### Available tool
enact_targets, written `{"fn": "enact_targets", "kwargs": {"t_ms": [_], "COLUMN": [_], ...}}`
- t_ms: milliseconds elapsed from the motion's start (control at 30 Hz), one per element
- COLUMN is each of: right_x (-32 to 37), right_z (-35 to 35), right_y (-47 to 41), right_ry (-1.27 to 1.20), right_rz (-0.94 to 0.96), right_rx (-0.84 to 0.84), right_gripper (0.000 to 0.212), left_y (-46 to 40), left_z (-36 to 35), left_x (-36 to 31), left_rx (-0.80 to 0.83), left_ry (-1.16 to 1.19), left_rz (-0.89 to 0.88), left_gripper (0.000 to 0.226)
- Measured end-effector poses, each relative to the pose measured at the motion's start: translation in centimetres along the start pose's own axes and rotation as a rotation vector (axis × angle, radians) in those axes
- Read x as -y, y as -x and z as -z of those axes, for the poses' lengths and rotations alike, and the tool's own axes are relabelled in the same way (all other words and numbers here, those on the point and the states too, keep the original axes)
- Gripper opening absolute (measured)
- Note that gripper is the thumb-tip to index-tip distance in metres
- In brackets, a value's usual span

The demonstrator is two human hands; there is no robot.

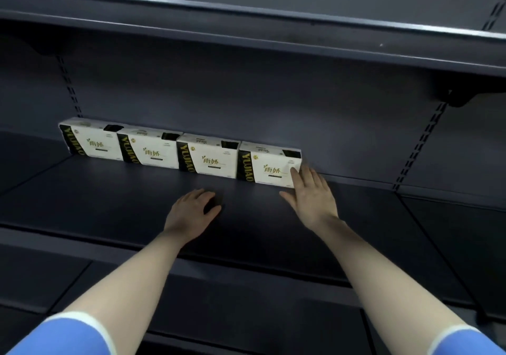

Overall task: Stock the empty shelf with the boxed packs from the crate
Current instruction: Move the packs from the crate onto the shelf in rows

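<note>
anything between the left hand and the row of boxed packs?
No. In the head view only bare dark shelf separates the left hand from the row of boxed packs; the right hand touches the rightmost pack.

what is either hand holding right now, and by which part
Nothing is held. The right hand lies open, fingertips touching the lower right corner of the rightmost pack. The left hand hovers loosely curled over the shelf, holding nothing.

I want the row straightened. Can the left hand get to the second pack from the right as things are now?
Probably yes. The left hand holds nothing, and only bare shelf lies between it and that pack, which stands upright at the back.
</note>
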State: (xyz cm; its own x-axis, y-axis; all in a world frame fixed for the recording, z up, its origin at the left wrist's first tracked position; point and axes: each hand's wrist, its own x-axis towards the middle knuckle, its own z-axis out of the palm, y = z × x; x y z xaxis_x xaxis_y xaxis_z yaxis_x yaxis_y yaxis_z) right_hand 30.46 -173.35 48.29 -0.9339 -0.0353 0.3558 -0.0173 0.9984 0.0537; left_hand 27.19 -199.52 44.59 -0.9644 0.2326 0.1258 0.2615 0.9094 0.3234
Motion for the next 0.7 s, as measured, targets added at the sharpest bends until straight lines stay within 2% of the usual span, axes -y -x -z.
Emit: {"fn": "enact_targets", "kwargs": {"t_ms": [133, 267, 367, 400, 467, 567, 700], "right_x": [1.5, 5.8, 10.6, 12.4, 16.0, 21.7, 29.7], "right_z": [-0.1, 0.3, 0.5, 0.6, 0.5, 0.4, -0.2], "right_y": [2.7, 5.5, 7.5, 8.1, 9.2, 11.3, 14.1], "right_ry": [-0.018, -0.082, -0.128, -0.155, -0.217, -0.183, -0.162], "right_rz": [0.037, 0.026, 0.022, 0.021, 0.019, 0.008, 0.004], "right_rx": [0.038, 0.086, 0.103, 0.070, 0.015, 0.017, 0.018], "right_gripper": [0.063, 0.064, 0.064, 0.066, 0.064, 0.053, 0.056], "left_y": [2.8, 6.6, 9.7, 10.8, 13.0, 16.6, 21.7], "left_z": [0.6, 2.1, 3.9, 4.6, 5.7, 7.3, 9.8], "left_x": [0.4, 2.5, 5.6, 7.0, 10.3, 16.4, 25.5], "left_rx": [0.039, 0.048, -0.006, -0.018, -0.032, -0.050, -0.006], "left_ry": [0.013, -0.020, 0.005, 0.006, 0.001, 0.014, -0.016], "left_rz": [-0.014, -0.072, -0.104, -0.116, -0.133, -0.134, -0.082], "left_gripper": [0.056, 0.057, 0.071, 0.076, 0.069, 0.059, 0.064]}}
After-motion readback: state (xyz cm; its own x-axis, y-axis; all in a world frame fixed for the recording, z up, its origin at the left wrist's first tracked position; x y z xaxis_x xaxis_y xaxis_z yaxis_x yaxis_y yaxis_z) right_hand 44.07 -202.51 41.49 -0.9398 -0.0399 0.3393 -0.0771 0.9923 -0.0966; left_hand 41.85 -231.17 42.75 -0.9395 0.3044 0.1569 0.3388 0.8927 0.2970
